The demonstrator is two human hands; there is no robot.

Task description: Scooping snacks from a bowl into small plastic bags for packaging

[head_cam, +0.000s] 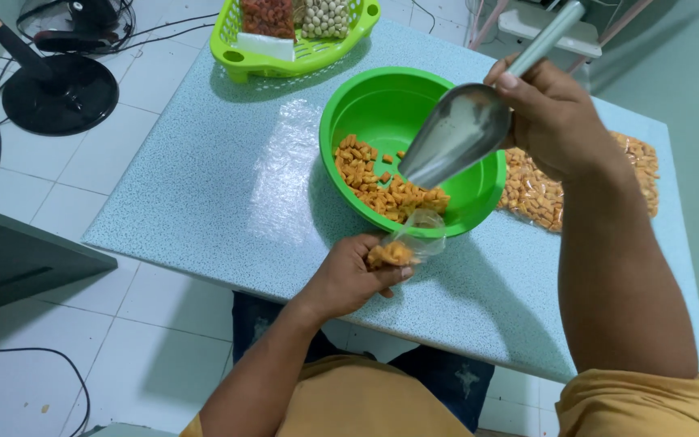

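Sitting at the middle of the speckled pale-blue table (228, 178), the round green bowl (382, 101) serves as the landmark; its near half holds a heap of small orange snack pieces (382, 190). Beyond the bowl, at the far table edge, a lime-green basket (236, 48) carries packets of reddish and pale snacks, their tops cut off by the frame. To the right of the bowl lies a flat clear bag of orange snacks (527, 194), partly hidden behind the right forearm. Left of the bowl, off the table, a black fan base (58, 93) and cables rest on the white tiled floor.

Just in front of the bowl's near rim, the left hand (349, 275) has its grip closed on a small clear plastic bag (406, 247), pinching it at the side so its mouth faces up; some orange pieces already sit at its bottom. Above the bowl's right side, the right hand (552, 113) wraps a firm closed grip around the handle of a metal scoop (455, 133), which tilts down with its tip just over the bag's mouth. Whether the scoop touches the bag is hard to tell, and the handle's far end runs out of the frame.
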